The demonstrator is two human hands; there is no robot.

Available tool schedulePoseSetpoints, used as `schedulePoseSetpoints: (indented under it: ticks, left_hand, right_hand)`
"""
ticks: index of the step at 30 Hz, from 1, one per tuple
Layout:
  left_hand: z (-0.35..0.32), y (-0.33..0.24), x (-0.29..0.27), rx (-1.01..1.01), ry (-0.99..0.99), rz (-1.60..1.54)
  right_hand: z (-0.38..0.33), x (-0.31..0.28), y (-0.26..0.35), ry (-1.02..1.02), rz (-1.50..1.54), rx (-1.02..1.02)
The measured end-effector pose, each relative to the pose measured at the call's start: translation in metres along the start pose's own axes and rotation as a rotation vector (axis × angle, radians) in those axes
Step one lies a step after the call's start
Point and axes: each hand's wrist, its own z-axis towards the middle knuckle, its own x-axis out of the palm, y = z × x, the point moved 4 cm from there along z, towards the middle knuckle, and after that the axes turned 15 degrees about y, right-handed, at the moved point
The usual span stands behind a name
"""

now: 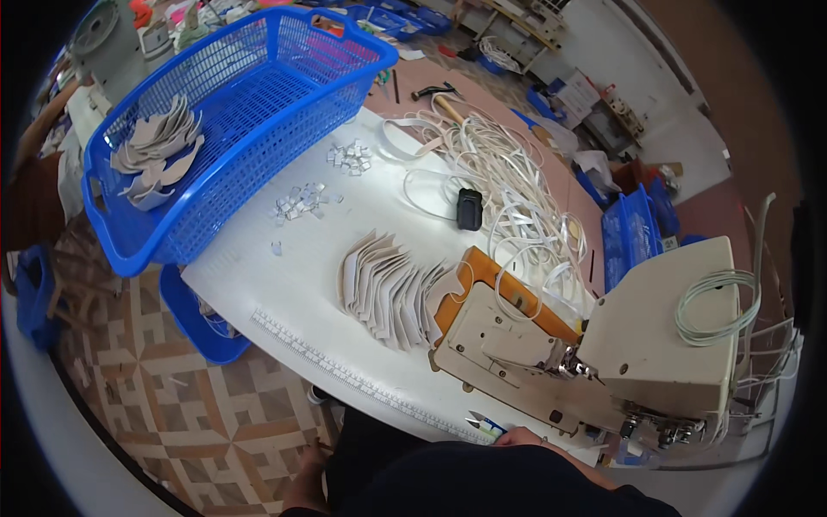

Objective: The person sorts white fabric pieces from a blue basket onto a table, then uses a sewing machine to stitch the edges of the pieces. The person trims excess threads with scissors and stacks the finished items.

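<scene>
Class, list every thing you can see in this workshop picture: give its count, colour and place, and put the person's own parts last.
Sewing machine: one, cream, table's right.
Table: one, white, centre.
Large basket: one, blue, table's left end.
Cut pieces in basket: a small pile, grey-beige.
Fanned cut pieces: one stack, grey-beige, beside the machine.
Strap tangle: one heap, white, far side.
Small tags: two clusters, silvery, mid-table.
Small box: one, black, by the straps.
Hammer: one, far edge.
Ruler strip: one, white, near edge.
Snips: one, near edge.
Hand: one visible, at the near edge; which hand and whether it grips is unclear.
</scene>
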Motion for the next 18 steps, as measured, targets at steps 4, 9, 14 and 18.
schedulePoseSetpoints:
  ticks: [4, 9, 14, 18]
  left_hand:
    - [0.026, 0.023, 0.001, -0.029, 0.079, -0.080]
    - [0.025, 0.009, -0.022, 0.054, 0.140, -0.153]
    - [0.019, -0.019, -0.055, 0.432, 0.493, -0.600]
    - [0.042, -0.007, -0.091, 0.463, 0.456, -0.505]
  right_hand:
    - [-0.005, -0.004, 0.003, -0.061, -0.021, -0.044]
    - [-0.001, 0.002, -0.006, -0.129, -0.054, -0.058]
    - [-0.008, 0.010, 0.002, -0.143, -0.066, -0.011]
    - [-0.014, 0.013, 0.013, -0.236, 0.208, 0.031]
